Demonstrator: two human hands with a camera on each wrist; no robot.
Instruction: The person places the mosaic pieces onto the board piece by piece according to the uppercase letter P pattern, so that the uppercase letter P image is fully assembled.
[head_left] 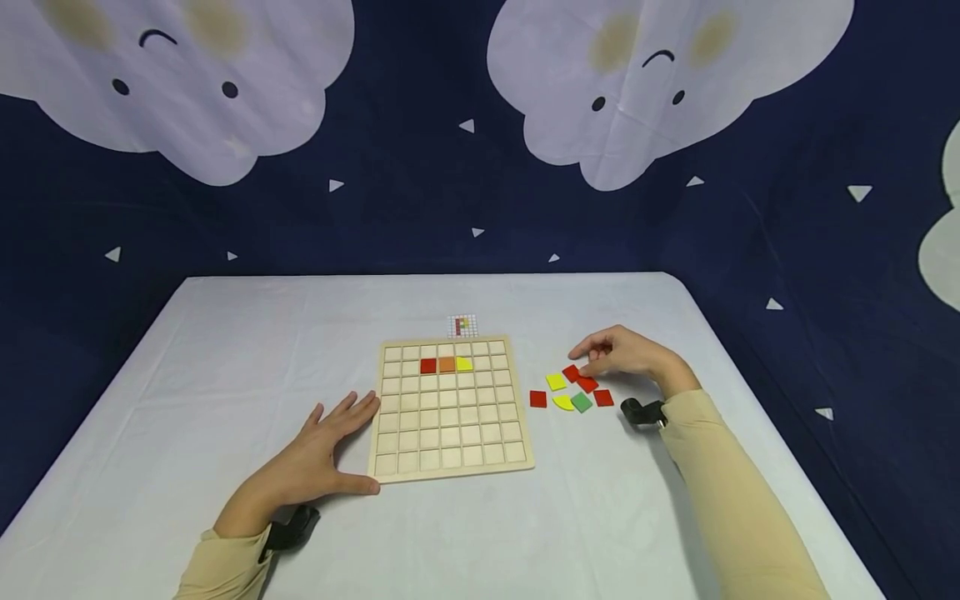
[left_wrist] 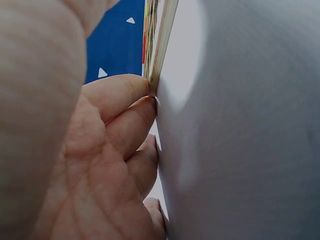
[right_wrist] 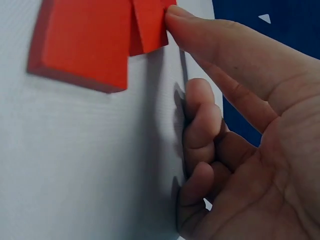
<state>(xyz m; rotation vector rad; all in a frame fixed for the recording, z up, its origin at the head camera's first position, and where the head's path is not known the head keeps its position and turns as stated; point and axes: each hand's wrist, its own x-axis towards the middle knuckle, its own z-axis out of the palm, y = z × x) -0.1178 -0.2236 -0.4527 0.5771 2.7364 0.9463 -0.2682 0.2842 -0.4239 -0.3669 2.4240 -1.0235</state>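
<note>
A square wooden grid board (head_left: 448, 414) lies on the white table, with a red tile (head_left: 428, 366), an orange tile (head_left: 447, 364) and a yellow tile (head_left: 464, 364) side by side in its second row from the back. My left hand (head_left: 318, 458) is spread at the board's left side, fingertips at the edge (left_wrist: 162, 47) and thumb by the near corner. Right of the board, my right hand (head_left: 626, 354) reaches over loose tiles. Its thumb tip (right_wrist: 180, 12) touches the edge of a red tile (right_wrist: 150, 22), with a gap between thumb and index finger in the head view.
Around the right hand lie more flat pieces: red squares (head_left: 537, 399), a yellow square (head_left: 556, 382), a yellow rounded piece (head_left: 563, 403) and a green square (head_left: 581, 402). A small printed grid card (head_left: 462, 326) sits behind the board. A dark blue cloth (head_left: 420, 225) hangs beyond the table.
</note>
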